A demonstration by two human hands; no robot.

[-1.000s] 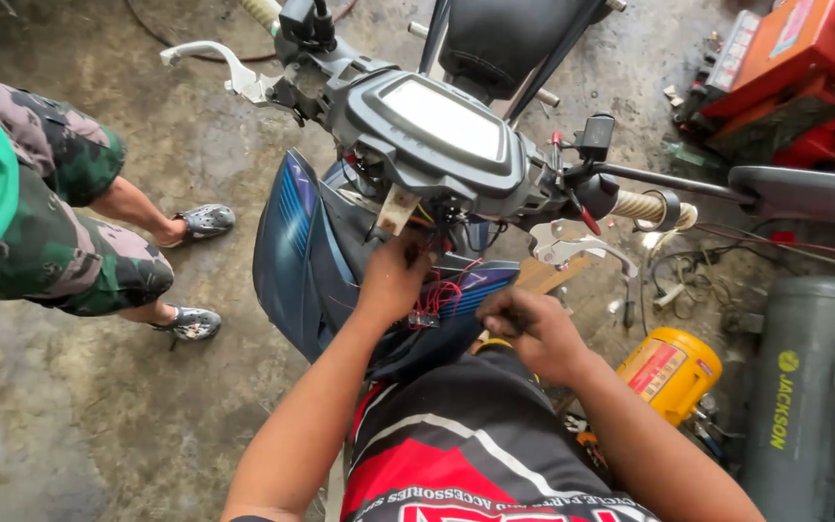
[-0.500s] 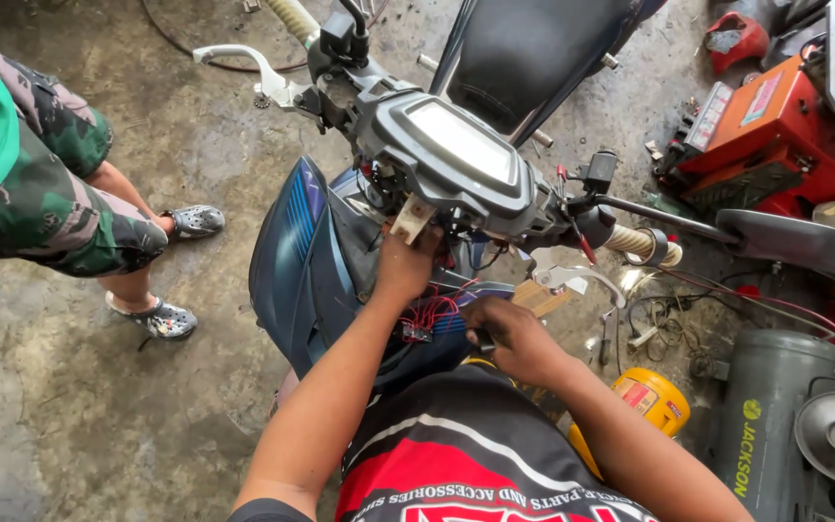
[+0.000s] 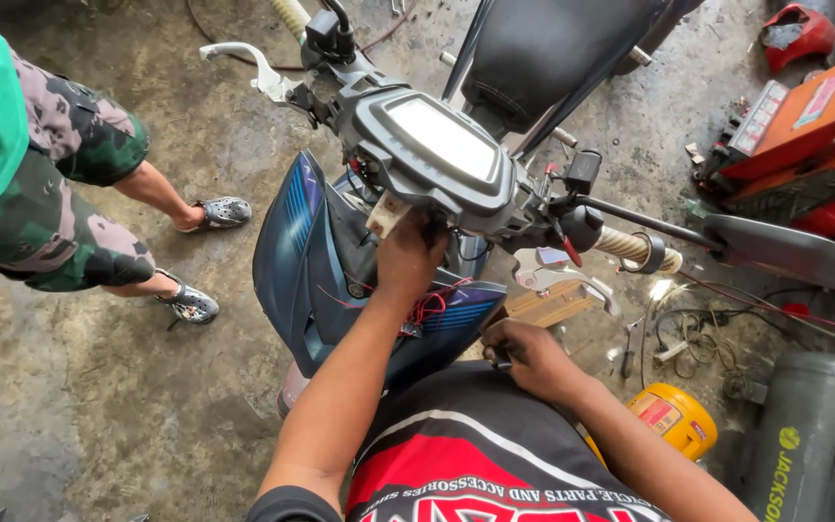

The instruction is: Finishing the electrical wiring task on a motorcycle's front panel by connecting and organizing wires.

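My left hand [image 3: 408,259] has climbed under the instrument cluster [image 3: 437,155], fingers hidden there; right hand [image 3: 524,356] keeps pinching a small tool [image 3: 501,363] near the red wires [image 3: 427,307].

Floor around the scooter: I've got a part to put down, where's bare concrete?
Bare concrete lies left of the blue front panel, between it and the bystander's feet, running down to the bottom edge. Right of the handlebar it is crowded: wires, yellow canister, grey tank.
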